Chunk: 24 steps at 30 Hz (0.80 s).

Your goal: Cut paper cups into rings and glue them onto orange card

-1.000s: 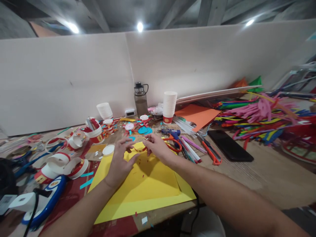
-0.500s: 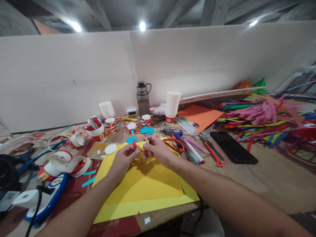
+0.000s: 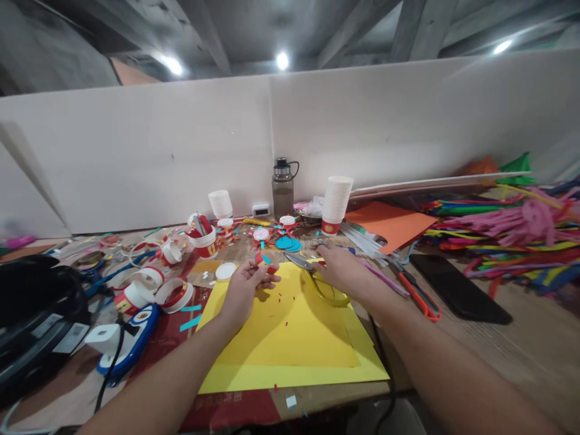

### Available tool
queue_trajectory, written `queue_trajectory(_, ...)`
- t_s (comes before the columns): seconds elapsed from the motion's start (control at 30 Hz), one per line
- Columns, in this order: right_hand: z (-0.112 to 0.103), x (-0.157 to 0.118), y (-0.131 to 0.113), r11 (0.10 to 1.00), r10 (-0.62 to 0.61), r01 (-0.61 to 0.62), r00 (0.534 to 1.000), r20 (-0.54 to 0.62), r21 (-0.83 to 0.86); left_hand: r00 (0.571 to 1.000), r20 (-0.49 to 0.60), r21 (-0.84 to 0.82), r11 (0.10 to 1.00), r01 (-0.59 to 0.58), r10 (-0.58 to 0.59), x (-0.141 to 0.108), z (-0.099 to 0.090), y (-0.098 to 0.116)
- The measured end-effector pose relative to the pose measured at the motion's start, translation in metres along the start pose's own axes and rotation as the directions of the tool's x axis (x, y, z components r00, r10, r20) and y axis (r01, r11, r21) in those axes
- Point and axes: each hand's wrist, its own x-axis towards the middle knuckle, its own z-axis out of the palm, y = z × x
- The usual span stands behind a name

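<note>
My left hand [image 3: 247,289] is closed, pinching a small red paper piece [image 3: 258,258] above the yellow paper sheets [image 3: 290,338]. My right hand [image 3: 338,269] reaches palm down to the right of the sheets, its fingertips curled down and mostly hidden. Beneath it lie scissors with yellow handles [image 3: 327,297], their blades pointing left. Just beyond that hand, part of the blue glue gun [image 3: 348,248] shows. Small red scraps dot the yellow paper. Blue paper discs [image 3: 289,243] and a white lid [image 3: 225,271] lie past the left hand.
Cut paper cup rings [image 3: 174,295], a power strip [image 3: 131,344] and a black object [image 3: 40,326] crowd the left. Stacked paper cups [image 3: 336,202] and a bottle [image 3: 283,193] stand behind. A phone [image 3: 460,287], a red-handled cutter [image 3: 419,293] and pipe cleaners [image 3: 516,229] fill the right.
My right hand has left the paper piece and moved right, over the scissors. The left hand keeps the piece. The yellow-handled scissors now show, and the view has shifted left.
</note>
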Motion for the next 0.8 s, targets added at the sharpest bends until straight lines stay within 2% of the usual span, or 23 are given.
queue_trajectory(0.27,0.002,-0.011,-0.004,0.988,-0.022,0.051,0.981,0.193,-0.146,0.998,-0.059,-0.203,0.979,-0.004,-0.008,0.007,-0.007,0.003)
queue_trajectory(0.43,0.010,-0.013,-0.005,0.987,-0.039,0.072,0.974,0.223,-0.143,0.999,-0.053,-0.297,0.955,-0.010,-0.006,0.009,-0.006,0.003)
queue_trajectory(0.5,0.012,-0.012,-0.003,0.991,-0.031,0.053,0.983,0.181,-0.122,0.999,-0.049,-0.294,0.956,-0.012,-0.003,0.009,-0.005,0.002)
queue_trajectory(0.6,0.010,-0.009,0.001,1.000,-0.017,0.018,0.998,0.054,-0.019,0.999,-0.047,-0.272,0.962,-0.014,0.001,0.008,-0.005,0.002)
queue_trajectory(0.7,0.004,-0.006,0.001,0.982,0.047,-0.032,0.996,-0.079,0.188,1.000,-0.027,-0.285,0.959,-0.005,-0.003,0.007,-0.005,0.002)
queue_trajectory(0.8,0.000,-0.004,-0.002,0.892,0.080,0.000,0.984,-0.157,0.451,1.000,0.016,-0.282,0.959,0.030,-0.027,0.006,-0.005,0.004)
